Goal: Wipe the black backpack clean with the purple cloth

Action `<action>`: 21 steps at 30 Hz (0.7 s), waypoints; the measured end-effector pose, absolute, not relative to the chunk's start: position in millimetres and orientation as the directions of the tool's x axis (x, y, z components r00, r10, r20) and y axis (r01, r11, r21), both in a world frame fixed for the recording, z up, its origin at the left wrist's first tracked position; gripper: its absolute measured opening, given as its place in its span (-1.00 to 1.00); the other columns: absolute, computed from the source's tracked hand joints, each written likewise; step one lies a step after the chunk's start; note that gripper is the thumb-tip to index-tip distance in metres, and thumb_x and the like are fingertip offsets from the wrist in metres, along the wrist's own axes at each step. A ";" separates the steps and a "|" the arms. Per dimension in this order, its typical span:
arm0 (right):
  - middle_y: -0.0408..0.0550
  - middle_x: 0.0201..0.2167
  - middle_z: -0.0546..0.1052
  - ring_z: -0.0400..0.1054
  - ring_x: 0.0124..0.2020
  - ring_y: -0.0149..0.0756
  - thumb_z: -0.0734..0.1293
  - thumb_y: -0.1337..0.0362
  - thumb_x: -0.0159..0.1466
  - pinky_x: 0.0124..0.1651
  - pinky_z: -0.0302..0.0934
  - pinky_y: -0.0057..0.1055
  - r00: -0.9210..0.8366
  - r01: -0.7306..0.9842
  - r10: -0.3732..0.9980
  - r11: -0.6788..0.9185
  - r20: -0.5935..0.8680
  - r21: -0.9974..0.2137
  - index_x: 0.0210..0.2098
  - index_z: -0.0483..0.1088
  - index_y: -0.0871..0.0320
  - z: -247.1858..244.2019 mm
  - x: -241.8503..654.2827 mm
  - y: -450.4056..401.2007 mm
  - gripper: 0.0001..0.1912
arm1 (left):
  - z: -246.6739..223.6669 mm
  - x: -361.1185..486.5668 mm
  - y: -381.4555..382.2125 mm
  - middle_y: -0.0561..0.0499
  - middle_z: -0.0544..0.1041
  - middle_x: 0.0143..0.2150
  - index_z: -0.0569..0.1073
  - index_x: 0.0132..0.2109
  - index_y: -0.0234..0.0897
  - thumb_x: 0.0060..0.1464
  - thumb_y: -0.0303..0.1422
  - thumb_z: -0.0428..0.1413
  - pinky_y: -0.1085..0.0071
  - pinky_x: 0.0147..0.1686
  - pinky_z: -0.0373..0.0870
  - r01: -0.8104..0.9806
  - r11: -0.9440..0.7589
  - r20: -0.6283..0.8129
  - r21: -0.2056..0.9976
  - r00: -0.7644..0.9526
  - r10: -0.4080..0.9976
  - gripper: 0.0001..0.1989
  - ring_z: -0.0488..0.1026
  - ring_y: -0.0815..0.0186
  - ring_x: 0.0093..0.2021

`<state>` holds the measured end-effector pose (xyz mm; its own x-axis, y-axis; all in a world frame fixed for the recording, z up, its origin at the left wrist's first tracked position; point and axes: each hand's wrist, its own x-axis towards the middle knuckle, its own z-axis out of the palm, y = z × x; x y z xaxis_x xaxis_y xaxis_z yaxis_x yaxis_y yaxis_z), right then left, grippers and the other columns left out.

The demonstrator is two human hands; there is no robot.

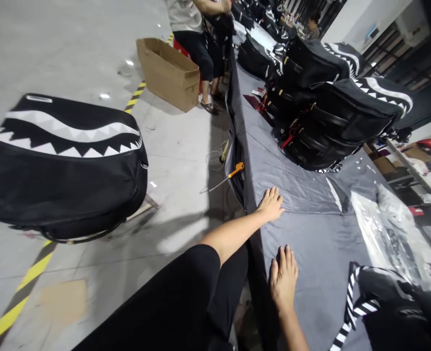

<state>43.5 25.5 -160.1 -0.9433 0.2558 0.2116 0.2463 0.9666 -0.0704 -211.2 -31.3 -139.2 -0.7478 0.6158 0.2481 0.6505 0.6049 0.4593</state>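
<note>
My left hand (271,204) and right hand (284,280) lie open and empty, palms down on the grey tabletop (312,239); stacked black bags (347,114) rest beyond the left.

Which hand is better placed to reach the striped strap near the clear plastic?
Right, probably: the right hand lies open on the grey cloth, nearer the striped strap; the left hand rests farther off.

No readable text, labels, brands or numbers.
</note>
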 end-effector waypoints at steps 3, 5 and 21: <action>0.18 0.32 0.12 -0.10 0.35 0.00 -0.01 0.07 0.40 0.26 -0.06 0.05 -0.934 0.259 0.282 0.958 0.221 -0.127 0.28 0.12 0.25 -161.4 40.1 29.0 -0.43 | -137.5 -210.7 -33.6 -0.39 0.08 0.36 0.23 0.25 -0.45 0.19 -0.10 -0.01 -0.01 0.31 -0.09 0.656 0.609 0.243 0.447 -0.744 0.623 -0.39 -0.04 -0.10 0.38; 0.20 0.31 0.13 -0.06 0.34 0.01 0.00 0.05 0.40 0.24 -0.02 0.06 -0.923 0.274 0.309 0.946 0.228 -0.172 0.29 0.08 0.24 -159.5 26.6 42.1 -0.42 | -136.6 -209.5 -34.4 -0.38 0.08 0.36 0.22 0.26 -0.45 0.19 -0.11 -0.01 0.00 0.32 -0.10 0.655 0.608 0.234 0.449 -0.742 0.628 -0.38 -0.04 -0.09 0.38; 0.29 0.25 0.21 0.02 0.28 0.05 0.09 0.18 0.36 0.17 0.11 -0.01 -0.927 -0.009 -0.044 0.995 0.373 0.095 0.28 0.04 0.31 -74.6 -345.6 186.3 -0.44 | -88.7 -483.6 -39.3 -0.12 0.20 0.33 0.31 0.17 -0.27 0.23 -0.41 -0.06 0.19 0.29 0.18 0.514 0.622 0.355 0.591 -0.858 0.372 -0.62 0.18 0.18 0.30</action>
<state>-345.6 186.3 -74.6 -0.9266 -0.0445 0.3733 -0.0095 0.9954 0.0951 -483.6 -39.3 -88.7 -0.8578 0.3717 0.3549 0.5140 0.6220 0.5907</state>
